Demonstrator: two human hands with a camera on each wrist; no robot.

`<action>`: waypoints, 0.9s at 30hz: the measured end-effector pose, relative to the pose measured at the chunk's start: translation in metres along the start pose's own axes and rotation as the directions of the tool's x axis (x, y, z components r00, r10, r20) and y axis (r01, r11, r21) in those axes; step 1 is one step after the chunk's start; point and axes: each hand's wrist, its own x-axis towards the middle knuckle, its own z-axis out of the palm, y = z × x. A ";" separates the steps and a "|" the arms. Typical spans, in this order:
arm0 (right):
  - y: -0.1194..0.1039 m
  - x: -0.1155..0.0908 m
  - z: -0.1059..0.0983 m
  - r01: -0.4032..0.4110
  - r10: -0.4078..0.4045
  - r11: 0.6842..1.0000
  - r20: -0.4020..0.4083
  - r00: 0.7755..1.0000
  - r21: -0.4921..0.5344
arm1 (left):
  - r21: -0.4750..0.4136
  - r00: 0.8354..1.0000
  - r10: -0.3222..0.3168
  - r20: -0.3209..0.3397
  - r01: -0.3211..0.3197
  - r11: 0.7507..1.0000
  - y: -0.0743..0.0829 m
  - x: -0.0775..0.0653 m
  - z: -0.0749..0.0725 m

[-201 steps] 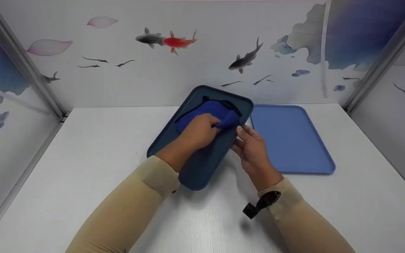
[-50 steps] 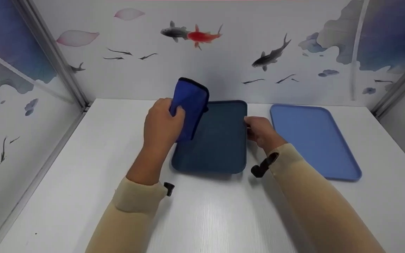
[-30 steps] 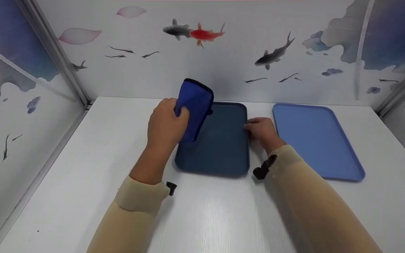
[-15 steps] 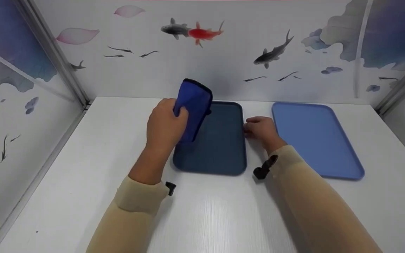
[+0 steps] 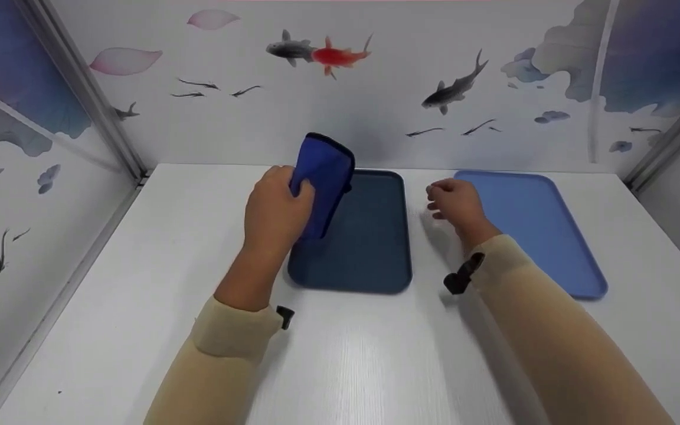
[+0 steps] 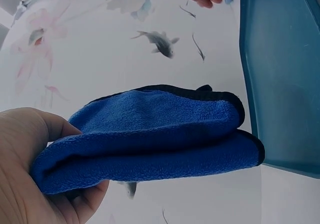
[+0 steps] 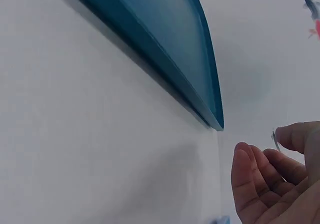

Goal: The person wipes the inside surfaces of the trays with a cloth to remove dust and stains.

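Note:
My left hand (image 5: 275,206) grips a folded blue cloth (image 5: 325,177) with black edging, held above the left part of the dark teal tray (image 5: 369,248). In the left wrist view the thumb lies over the cloth's (image 6: 155,119) fold and the fingers curl beneath it. The teal tray lies flat on the white table. To its right, my right hand (image 5: 455,203) hovers apart from the rim with nothing in it. The right wrist view shows that hand's fingers (image 7: 245,179) loosely curled, thumb and fingertips apart.
A lighter blue tray (image 5: 535,236) lies on the table (image 5: 346,348) at the right, partly behind the right hand and forearm. A white wall (image 5: 363,106) painted with fish stands along the table's back edge.
The teal tray, earlier lifted and tilted with the cloth on it, now lies flat. The left hand has raised the cloth off it. The right hand has let go of the rim and moved right.

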 end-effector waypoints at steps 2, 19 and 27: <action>0.000 -0.002 -0.012 0.032 -0.034 0.998 -0.041 0.999 -0.049 | 0.002 1.000 0.003 0.002 -0.003 1.000 0.000 0.000 0.000; 0.034 -0.010 -0.140 -0.014 -0.045 0.951 -0.182 0.982 -0.310 | 0.000 1.000 -0.006 0.013 0.006 1.000 0.001 -0.001 -0.001; 0.062 -0.011 -0.184 -0.069 -0.049 0.898 -0.254 0.966 -0.435 | 0.008 1.000 -0.004 0.026 0.004 1.000 0.001 -0.001 0.001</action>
